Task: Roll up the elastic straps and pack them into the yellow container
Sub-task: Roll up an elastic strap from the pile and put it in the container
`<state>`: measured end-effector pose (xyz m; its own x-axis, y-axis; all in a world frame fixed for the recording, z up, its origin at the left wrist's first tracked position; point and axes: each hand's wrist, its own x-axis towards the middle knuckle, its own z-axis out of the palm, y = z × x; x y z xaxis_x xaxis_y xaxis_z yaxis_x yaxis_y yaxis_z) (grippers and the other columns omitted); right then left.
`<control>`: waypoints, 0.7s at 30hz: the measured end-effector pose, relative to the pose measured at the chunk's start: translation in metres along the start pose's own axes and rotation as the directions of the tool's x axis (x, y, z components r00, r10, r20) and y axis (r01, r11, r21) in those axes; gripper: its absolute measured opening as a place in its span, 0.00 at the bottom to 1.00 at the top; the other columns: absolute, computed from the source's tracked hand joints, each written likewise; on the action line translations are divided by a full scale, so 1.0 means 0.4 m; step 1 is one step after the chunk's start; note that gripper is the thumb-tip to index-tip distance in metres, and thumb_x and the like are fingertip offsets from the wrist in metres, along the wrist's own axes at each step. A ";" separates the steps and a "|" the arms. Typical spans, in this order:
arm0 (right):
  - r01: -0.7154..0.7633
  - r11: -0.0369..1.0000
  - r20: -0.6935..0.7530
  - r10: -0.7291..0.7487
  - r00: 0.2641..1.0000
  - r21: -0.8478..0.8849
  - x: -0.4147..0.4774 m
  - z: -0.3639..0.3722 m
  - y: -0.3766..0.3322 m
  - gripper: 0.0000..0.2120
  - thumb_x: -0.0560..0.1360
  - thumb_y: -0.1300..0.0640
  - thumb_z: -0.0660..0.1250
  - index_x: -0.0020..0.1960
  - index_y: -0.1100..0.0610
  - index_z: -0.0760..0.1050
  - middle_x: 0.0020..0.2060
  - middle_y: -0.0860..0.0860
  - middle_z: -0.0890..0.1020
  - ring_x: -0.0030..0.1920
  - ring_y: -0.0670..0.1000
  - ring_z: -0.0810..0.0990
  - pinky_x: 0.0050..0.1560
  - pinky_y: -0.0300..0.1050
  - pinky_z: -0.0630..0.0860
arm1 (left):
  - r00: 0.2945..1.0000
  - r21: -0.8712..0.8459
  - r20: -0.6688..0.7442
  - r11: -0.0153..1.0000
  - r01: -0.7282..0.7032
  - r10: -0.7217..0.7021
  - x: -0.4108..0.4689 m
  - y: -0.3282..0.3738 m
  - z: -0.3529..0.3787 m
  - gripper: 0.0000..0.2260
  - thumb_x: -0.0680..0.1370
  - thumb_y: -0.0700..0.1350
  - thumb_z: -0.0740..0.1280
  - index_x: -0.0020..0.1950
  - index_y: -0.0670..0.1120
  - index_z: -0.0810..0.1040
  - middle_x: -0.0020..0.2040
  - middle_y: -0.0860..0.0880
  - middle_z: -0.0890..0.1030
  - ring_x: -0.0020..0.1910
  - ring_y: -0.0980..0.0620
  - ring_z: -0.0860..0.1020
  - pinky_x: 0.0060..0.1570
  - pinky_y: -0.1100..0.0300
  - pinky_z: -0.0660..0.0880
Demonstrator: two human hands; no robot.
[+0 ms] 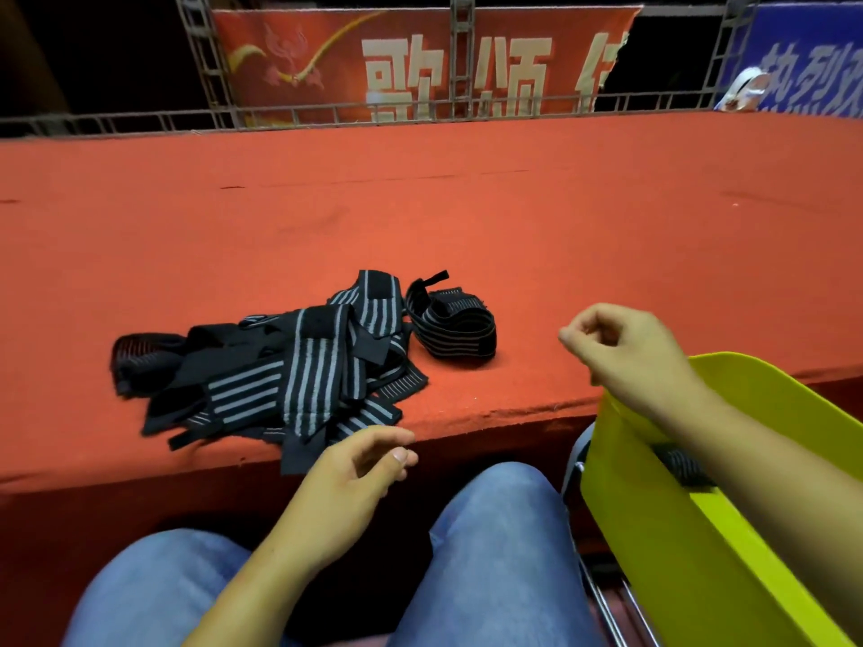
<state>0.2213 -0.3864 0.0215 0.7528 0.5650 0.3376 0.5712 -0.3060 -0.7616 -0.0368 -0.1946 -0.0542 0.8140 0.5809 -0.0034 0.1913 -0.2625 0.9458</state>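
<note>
Black, grey-striped elastic straps (289,366) heaped at the red felt worktop's (513,217) front edge, one rolled strap (450,322) beside them, another strap (684,464) inside the yellow plastic container (654,530) off the front right, my left grip (359,464) relaxed and empty, my right grip (621,347) curled on nothing.

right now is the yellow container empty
Not empty: a striped strap lies inside the container.
</note>
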 end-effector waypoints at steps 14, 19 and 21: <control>-0.056 0.955 0.370 -0.058 0.927 0.290 -0.070 0.447 -0.206 0.09 0.79 0.56 0.73 0.40 0.55 0.79 0.28 0.44 0.78 0.32 0.46 0.74 0.40 0.51 0.77 | 0.937 0.079 -0.348 0.995 0.055 -0.024 0.018 -0.185 -0.219 0.11 0.80 0.41 0.72 0.61 0.54 0.80 0.55 0.57 0.85 0.48 0.62 0.83 0.55 0.59 0.78; -0.117 0.961 0.398 0.009 0.918 0.249 -0.092 0.585 -0.193 0.07 0.76 0.54 0.76 0.49 0.46 0.78 0.47 0.46 0.83 0.37 0.44 0.77 0.51 0.51 0.81 | 0.875 0.130 -0.484 0.990 0.060 0.011 0.047 -0.200 -0.320 0.16 0.80 0.42 0.72 0.65 0.55 0.76 0.63 0.53 0.77 0.51 0.62 0.81 0.55 0.63 0.76; -0.163 0.962 0.406 0.063 0.912 0.218 -0.106 0.623 -0.185 0.11 0.74 0.48 0.76 0.51 0.41 0.76 0.55 0.47 0.80 0.43 0.49 0.77 0.53 0.52 0.81 | 0.841 0.137 -0.541 0.985 0.106 -0.016 0.055 -0.210 -0.357 0.19 0.80 0.44 0.73 0.69 0.54 0.73 0.64 0.51 0.72 0.53 0.58 0.80 0.58 0.57 0.76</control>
<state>0.0658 -0.1966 -0.0744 0.5893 0.8072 0.0354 0.3558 -0.2199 -0.9083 -0.1133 -0.0496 -0.0872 0.3846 0.9094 0.1582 0.3499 -0.3022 0.8867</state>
